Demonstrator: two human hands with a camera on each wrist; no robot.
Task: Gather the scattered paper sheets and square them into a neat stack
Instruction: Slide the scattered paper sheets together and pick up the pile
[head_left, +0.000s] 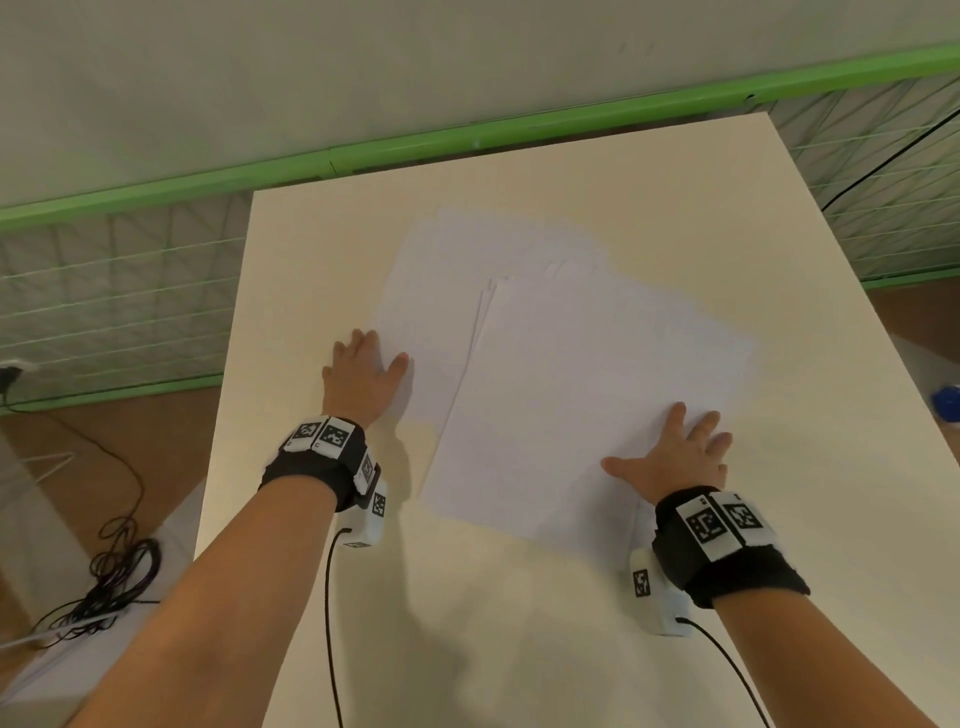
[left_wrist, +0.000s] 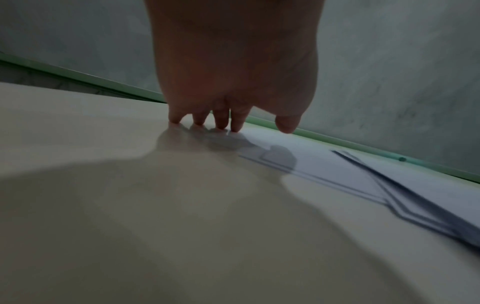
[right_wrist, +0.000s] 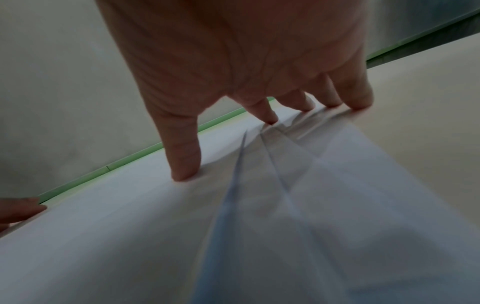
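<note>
Several white paper sheets (head_left: 571, 389) lie fanned and overlapping in the middle of the cream table (head_left: 519, 623); a second group of sheets (head_left: 457, 270) spreads out behind and to the left. My left hand (head_left: 363, 374) lies flat with spread fingers on the table at the left edge of the sheets, fingertips (left_wrist: 221, 125) touching the surface by the paper edge (left_wrist: 324, 174). My right hand (head_left: 675, 452) presses flat on the near right corner of the top sheets (right_wrist: 130, 236), its thumb (right_wrist: 184, 164) and fingers spread.
A green-framed wire fence (head_left: 467, 140) runs behind and beside the table. Tangled black cables (head_left: 114, 571) lie on the floor at the left. A blue object (head_left: 945, 400) sits at the right edge. Wrist cables (head_left: 330, 623) trail toward me.
</note>
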